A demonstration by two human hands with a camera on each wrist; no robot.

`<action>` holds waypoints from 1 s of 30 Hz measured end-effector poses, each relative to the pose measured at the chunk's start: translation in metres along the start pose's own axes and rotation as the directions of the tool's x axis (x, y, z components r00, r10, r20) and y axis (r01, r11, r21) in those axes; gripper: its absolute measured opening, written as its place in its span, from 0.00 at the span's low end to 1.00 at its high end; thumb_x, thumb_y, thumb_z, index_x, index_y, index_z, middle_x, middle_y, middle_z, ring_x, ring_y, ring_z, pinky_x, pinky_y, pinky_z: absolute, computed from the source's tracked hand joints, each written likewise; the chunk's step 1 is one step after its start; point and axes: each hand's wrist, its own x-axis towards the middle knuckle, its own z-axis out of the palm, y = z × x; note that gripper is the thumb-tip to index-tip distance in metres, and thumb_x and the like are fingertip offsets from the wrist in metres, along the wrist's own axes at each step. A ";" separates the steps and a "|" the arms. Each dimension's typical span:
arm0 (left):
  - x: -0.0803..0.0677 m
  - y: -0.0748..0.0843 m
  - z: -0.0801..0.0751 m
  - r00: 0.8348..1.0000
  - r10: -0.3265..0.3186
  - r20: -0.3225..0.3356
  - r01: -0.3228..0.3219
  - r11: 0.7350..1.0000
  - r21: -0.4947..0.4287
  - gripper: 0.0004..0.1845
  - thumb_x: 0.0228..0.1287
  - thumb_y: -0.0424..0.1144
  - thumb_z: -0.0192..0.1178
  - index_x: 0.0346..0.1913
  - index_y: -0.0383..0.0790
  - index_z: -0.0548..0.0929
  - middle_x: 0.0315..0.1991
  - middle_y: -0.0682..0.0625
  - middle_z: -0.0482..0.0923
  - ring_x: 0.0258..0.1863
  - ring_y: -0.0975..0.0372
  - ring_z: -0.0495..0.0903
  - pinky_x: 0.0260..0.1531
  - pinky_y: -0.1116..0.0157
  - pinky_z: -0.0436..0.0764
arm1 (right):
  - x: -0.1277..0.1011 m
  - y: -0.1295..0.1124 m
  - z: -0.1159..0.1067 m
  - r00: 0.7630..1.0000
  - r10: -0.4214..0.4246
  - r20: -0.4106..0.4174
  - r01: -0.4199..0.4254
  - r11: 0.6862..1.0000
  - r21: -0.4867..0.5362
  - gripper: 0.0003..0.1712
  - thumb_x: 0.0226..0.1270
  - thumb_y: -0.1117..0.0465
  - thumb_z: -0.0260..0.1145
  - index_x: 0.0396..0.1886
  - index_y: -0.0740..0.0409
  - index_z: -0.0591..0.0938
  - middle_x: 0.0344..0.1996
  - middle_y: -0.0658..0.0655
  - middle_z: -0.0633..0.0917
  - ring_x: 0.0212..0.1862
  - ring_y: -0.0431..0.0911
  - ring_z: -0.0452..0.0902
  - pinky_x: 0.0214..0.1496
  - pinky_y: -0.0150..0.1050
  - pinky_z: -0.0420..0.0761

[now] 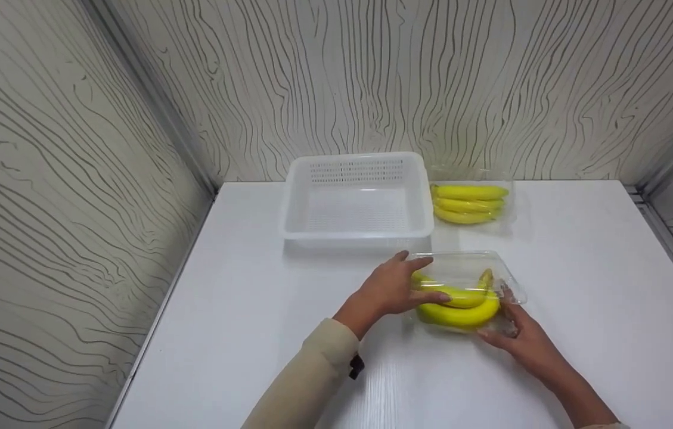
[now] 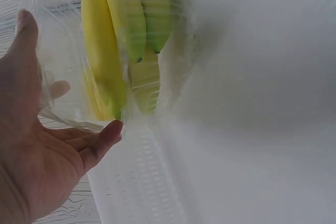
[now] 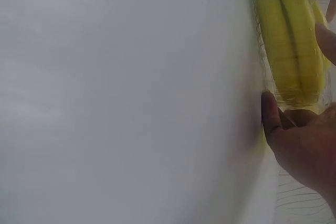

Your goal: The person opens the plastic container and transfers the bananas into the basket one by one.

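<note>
While the clear plastic clamshell box [image 1: 467, 286] of bananas [image 1: 458, 307] lies low and right of centre in the head view, it is held from both sides. The left hand [image 1: 396, 286] is spread wide over the box's left end, thumb along the near side and fingers reaching across the top, so that the box is loosely gripped between them; in the left wrist view the same open span is seen, with the thumb tip [image 2: 107, 132] against the wrinkled plastic [image 2: 63, 77]. The right hand [image 1: 521, 336] is set against the box's lower right corner, fingers only slightly bent and touching the plastic; whether they close round the edge cannot be told. In the right wrist view only a thumb [image 3: 270, 114] and part of the palm are seen, cut off at the lower right of the frame.

Much of both wrist views is filled by blurred white surface. The far fingertips of the left hand are hidden behind the box.

Toward the upper centre of the head view, a white perforated plastic basket [image 1: 357, 199] stands on the white desk [image 1: 241, 333], and just right of it a second clear pack of bananas [image 1: 468, 204] is seen. Patterned wall panels [image 1: 62, 179] close in the desk on three sides.
</note>
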 end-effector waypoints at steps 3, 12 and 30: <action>0.000 0.003 -0.004 1.000 -0.023 -0.006 0.023 0.998 -0.051 0.51 0.52 0.81 0.67 0.78 0.67 0.72 0.83 0.50 0.67 0.80 0.53 0.70 0.78 0.51 0.74 | 0.000 -0.001 -0.001 1.000 -0.007 -0.010 0.007 1.000 -0.025 0.69 0.69 0.34 0.72 0.89 0.61 0.41 0.87 0.72 0.47 0.86 0.73 0.41 0.82 0.74 0.54; 0.000 0.012 -0.014 0.998 -0.063 0.010 0.064 0.986 -0.156 0.52 0.49 0.77 0.74 0.76 0.61 0.75 0.83 0.49 0.67 0.80 0.54 0.70 0.78 0.51 0.74 | -0.002 0.000 -0.002 0.998 -0.054 -0.026 0.052 0.997 -0.048 0.70 0.70 0.36 0.71 0.89 0.52 0.34 0.86 0.71 0.49 0.86 0.73 0.44 0.81 0.76 0.54; 0.006 0.009 -0.025 0.996 -0.088 -0.022 0.067 0.880 -0.470 0.43 0.56 0.64 0.78 0.74 0.57 0.78 0.78 0.52 0.74 0.72 0.56 0.77 0.73 0.53 0.79 | -0.004 0.002 -0.002 0.997 -0.076 -0.030 0.075 0.997 -0.013 0.71 0.70 0.37 0.73 0.89 0.49 0.31 0.87 0.69 0.48 0.87 0.72 0.43 0.82 0.74 0.54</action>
